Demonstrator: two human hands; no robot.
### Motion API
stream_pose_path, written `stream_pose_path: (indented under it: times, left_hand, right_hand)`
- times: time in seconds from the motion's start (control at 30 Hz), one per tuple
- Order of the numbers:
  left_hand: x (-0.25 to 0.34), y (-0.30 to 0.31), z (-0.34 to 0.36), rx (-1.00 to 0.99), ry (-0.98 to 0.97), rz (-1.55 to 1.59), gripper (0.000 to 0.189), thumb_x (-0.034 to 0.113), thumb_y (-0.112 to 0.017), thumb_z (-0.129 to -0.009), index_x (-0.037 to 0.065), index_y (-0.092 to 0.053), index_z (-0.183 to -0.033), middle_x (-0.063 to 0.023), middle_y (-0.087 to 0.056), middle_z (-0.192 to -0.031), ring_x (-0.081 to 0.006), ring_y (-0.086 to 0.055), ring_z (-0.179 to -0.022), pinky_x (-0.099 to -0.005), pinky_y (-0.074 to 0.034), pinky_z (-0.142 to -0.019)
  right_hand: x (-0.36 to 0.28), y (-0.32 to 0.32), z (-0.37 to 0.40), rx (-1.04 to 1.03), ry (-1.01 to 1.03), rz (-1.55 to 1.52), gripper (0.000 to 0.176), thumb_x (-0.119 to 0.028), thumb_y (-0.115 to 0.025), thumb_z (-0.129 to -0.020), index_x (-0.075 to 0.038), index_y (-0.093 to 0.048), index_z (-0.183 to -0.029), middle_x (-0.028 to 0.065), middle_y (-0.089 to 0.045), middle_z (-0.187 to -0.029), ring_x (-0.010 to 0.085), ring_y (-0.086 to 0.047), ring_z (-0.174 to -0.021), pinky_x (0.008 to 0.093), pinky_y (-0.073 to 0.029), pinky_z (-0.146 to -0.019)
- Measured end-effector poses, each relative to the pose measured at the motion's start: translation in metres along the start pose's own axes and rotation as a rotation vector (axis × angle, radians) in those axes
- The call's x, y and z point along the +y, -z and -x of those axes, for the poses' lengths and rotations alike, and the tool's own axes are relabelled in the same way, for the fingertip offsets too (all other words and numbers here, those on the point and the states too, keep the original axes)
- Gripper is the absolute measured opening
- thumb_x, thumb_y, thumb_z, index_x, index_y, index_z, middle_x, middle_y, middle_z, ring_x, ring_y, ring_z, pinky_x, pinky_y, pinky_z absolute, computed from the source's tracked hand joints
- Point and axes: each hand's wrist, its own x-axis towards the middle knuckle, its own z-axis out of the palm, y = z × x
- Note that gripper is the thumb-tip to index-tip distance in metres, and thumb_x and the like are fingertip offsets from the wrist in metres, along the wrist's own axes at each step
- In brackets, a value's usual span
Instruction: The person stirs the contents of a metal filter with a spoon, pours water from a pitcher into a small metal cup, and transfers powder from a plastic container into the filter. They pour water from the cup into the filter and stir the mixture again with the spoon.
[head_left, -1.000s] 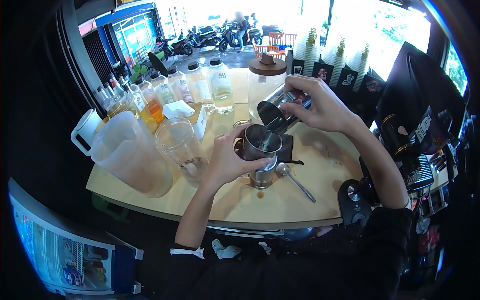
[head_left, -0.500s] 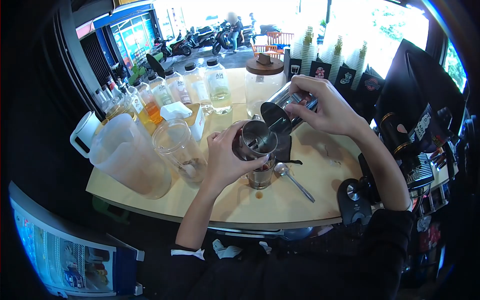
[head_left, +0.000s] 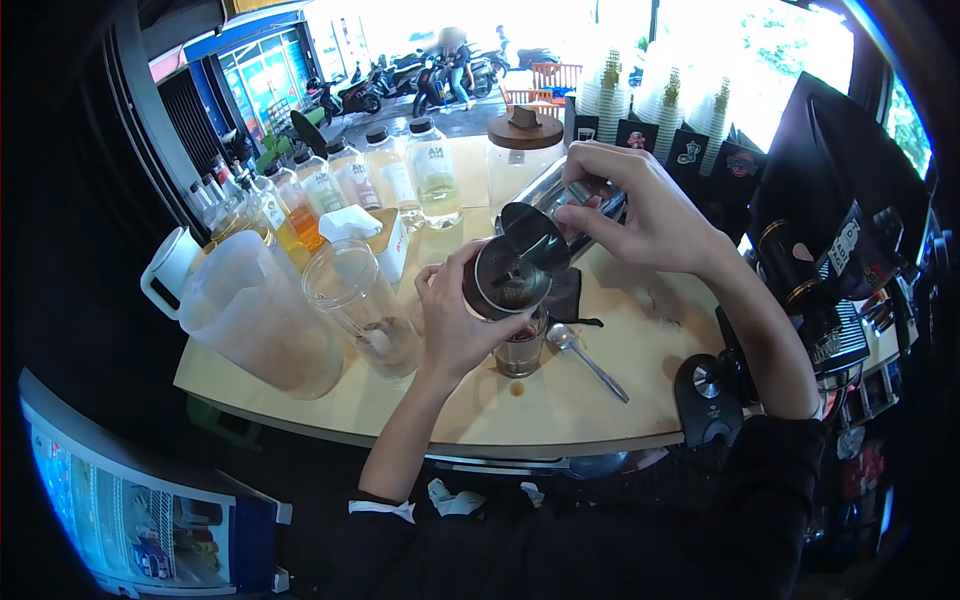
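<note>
My left hand (head_left: 462, 318) is wrapped round a metal cup (head_left: 512, 284) with dark contents, tilted over a glass (head_left: 519, 357) that stands on the table. My right hand (head_left: 632, 207) grips the handle of a shiny metal pitcher (head_left: 548, 195), tipped to the left. Its round dark lid (head_left: 535, 237) hangs open just above the cup's rim. To the right of the glass lies a metal spoon (head_left: 590, 364). Behind the glass, a black cloth (head_left: 566, 297) is partly hidden.
Left on the table (head_left: 450, 418) stand a plastic pitcher (head_left: 262, 318), a clear jar (head_left: 362, 312), a tissue box (head_left: 390, 245) and several bottles (head_left: 434, 172). Behind are a wooden-lidded jar (head_left: 525, 150) and stacked cups (head_left: 662, 105). A black machine (head_left: 815, 180) stands right. Outside, a person (head_left: 457, 70) is near motorbikes.
The metal cup has tipped further toward me, and the pitcher with its lid has shifted slightly left. Outside, the person has moved left.
</note>
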Motion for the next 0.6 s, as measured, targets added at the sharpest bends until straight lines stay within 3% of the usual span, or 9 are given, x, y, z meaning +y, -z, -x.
stream_pose_path:
  times: [0.43,0.5,0.6]
  left_hand:
    - [0.003,-0.007,0.007,0.012,0.056,0.026,0.086,0.038,-0.086,-0.050,0.008,-0.047,-0.121,-0.0074,-0.059,-0.108,-0.0221,-0.053,-0.103,-0.0399,-0.027,-0.096]
    - [0.005,-0.004,0.007,-0.040,0.088,0.010,0.084,0.031,-0.087,-0.051,0.002,-0.048,-0.120,-0.0118,-0.053,-0.113,-0.0266,-0.046,-0.109,-0.0404,-0.035,-0.096]
    - [0.004,-0.002,0.007,-0.041,0.079,0.008,0.084,0.031,-0.087,-0.051,0.003,-0.048,-0.119,-0.0113,-0.053,-0.113,-0.0264,-0.046,-0.109,-0.0402,-0.035,-0.096]
  right_hand:
    - [-0.006,-0.012,-0.013,0.041,0.202,0.033,0.026,-0.014,-0.067,-0.080,0.001,-0.046,-0.086,0.0094,-0.047,-0.073,0.0200,-0.046,-0.063,0.0328,-0.040,-0.060]
    - [-0.006,-0.012,-0.014,0.039,0.203,0.036,0.026,-0.014,-0.067,-0.080,0.001,-0.046,-0.086,0.0093,-0.046,-0.073,0.0202,-0.046,-0.062,0.0330,-0.040,-0.060]
    - [-0.006,-0.010,-0.014,0.027,0.176,0.035,0.026,-0.014,-0.066,-0.080,0.001,-0.046,-0.085,0.0089,-0.045,-0.071,0.0201,-0.046,-0.062,0.0329,-0.040,-0.060]
